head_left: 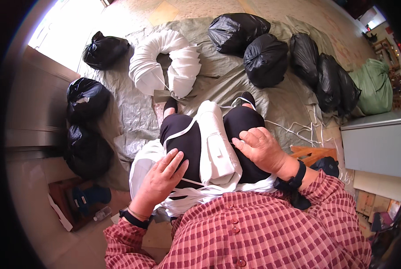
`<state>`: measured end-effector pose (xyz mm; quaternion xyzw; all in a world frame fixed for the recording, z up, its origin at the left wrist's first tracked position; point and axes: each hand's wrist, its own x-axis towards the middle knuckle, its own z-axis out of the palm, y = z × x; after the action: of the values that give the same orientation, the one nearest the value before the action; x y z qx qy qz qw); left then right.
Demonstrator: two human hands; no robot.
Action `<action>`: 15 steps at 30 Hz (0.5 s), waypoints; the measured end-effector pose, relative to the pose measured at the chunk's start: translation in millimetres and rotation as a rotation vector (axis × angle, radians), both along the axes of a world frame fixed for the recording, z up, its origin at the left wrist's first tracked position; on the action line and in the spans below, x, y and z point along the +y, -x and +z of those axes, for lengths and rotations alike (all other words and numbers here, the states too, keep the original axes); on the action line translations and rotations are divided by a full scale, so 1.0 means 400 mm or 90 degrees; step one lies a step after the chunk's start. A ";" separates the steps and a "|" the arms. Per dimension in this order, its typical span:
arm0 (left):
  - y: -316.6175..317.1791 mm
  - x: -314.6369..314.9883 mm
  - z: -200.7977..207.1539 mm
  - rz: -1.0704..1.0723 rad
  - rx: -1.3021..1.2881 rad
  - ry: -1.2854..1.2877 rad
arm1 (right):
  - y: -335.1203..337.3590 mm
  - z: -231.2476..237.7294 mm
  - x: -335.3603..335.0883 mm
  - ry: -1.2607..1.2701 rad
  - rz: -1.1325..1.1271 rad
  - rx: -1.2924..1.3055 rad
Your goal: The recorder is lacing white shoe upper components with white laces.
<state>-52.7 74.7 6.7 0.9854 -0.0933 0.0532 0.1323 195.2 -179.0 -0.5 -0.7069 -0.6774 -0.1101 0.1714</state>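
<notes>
A long white cloth bundle [216, 145] with a folded flap on its upper face lies lengthwise between my thighs. A white strap [181, 131] loops from it over my left thigh. My left hand [162, 177] is left of the bundle, fingers stretched out over my thigh and the strap's lower part. Right of the bundle, above my right thigh, my right hand [261, 148] is closed, thumb and fingertips pressed together; whatever they may hold is too small to make out. More white fabric [144, 163] is piled in my lap and under my left arm.
A ring of white pleated pieces [184, 60] sits ahead on a grey-green tarp [131, 107]. Black bags [265, 60] stand around it, and a green sack [373, 85] at right. Loose white cords [303, 130] trail near a wooden stool [314, 154] and grey cabinet [379, 145].
</notes>
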 end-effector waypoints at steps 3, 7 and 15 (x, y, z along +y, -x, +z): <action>0.011 0.034 -0.018 -0.062 -0.041 -0.016 | 0.006 0.006 0.014 0.030 -0.001 0.051; -0.004 0.043 -0.012 -0.081 -0.077 0.018 | 0.005 0.028 0.021 -0.025 -0.106 0.362; -0.089 -0.130 0.072 0.251 -0.077 0.537 | 0.016 0.064 0.063 0.001 -0.189 0.664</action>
<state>-17.2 22.8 35.4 0.8398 0.1176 0.1679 0.5026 188.9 -153.7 25.2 -0.7560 -0.3953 0.2327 0.4670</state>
